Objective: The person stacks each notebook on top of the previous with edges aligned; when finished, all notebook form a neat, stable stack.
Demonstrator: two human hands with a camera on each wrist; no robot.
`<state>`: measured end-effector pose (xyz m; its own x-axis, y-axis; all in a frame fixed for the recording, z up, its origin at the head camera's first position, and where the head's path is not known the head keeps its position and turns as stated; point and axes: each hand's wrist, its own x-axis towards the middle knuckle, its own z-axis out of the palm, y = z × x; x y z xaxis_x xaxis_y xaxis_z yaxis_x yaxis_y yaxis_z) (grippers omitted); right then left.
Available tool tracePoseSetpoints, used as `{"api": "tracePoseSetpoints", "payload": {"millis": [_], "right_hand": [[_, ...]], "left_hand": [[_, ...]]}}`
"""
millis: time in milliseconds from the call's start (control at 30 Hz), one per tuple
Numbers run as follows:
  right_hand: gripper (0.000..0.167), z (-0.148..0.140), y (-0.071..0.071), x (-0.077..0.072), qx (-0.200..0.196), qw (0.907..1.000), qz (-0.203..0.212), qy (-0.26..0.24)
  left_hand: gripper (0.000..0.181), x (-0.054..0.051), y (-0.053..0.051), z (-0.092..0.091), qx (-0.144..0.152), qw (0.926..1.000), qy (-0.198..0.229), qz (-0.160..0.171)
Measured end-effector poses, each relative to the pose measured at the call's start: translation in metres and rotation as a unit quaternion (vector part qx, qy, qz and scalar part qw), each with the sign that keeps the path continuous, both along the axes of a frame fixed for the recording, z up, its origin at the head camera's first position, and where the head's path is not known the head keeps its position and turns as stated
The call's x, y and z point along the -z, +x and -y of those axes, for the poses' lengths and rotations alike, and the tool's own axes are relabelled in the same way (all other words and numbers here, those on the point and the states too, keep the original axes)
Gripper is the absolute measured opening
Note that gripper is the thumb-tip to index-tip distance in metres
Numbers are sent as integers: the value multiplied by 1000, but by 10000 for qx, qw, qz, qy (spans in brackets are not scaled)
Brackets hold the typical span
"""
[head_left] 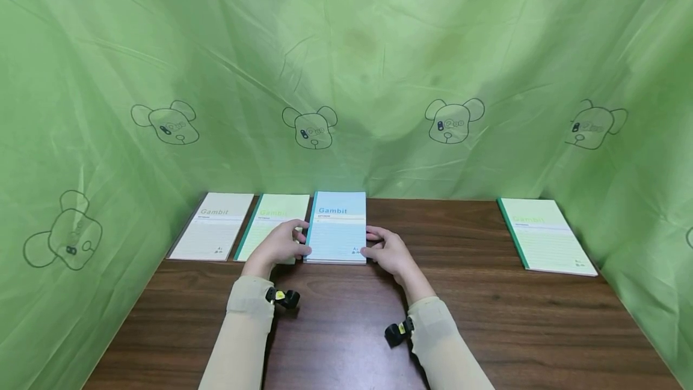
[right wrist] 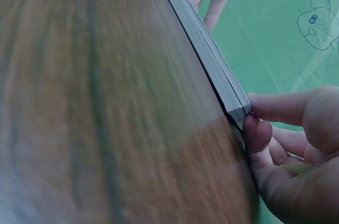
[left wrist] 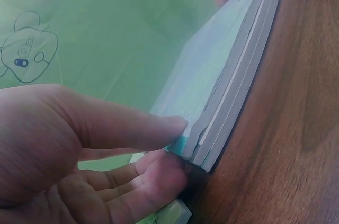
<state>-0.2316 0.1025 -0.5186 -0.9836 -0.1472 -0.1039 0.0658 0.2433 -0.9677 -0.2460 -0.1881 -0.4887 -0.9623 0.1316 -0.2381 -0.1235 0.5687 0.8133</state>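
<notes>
Left hand [head_left: 278, 242], right hand [head_left: 391, 251]: pinching opposite edges of a pale-blue paper notebook stack [head_left: 337, 235] on the brown wooden bench [head_left: 520, 330].
Seemingly lined up: white notebook [head_left: 213, 227], green-spined notebook [head_left: 284, 209], leftward.
Seemingly remaining: another green-spined notebook [head_left: 548, 239], far right.

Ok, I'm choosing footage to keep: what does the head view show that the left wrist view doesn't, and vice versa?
Only the head view: the pale grey notebook at far left, the green notebook at far right, and both wrist cameras.

Only the left wrist view: a close look at the separate layers along the near edge of the blue stack; the head view gives that edge as a thin strip.

Both: the blue stack, the left grip, the right grip, the table and the green cloth.
</notes>
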Motion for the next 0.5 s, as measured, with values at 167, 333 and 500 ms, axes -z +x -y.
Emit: {"api": "tracePoseSetpoints", "payload": {"millis": [167, 333, 500], "right_hand": [[60, -3, 3, -7, -97, 9999, 55, -79], [60, -10, 5, -17, -213, 9997, 71, -66], [57, -25, 4, -24, -251, 9997, 9, -44]], "left_hand": [[67, -1, 2, 1, 99, 9999, -23, -74], [62, -7, 3, -1, 58, 9994, -235, -233], [57, -14, 2, -12, -173, 9970, -477, -578]]}}
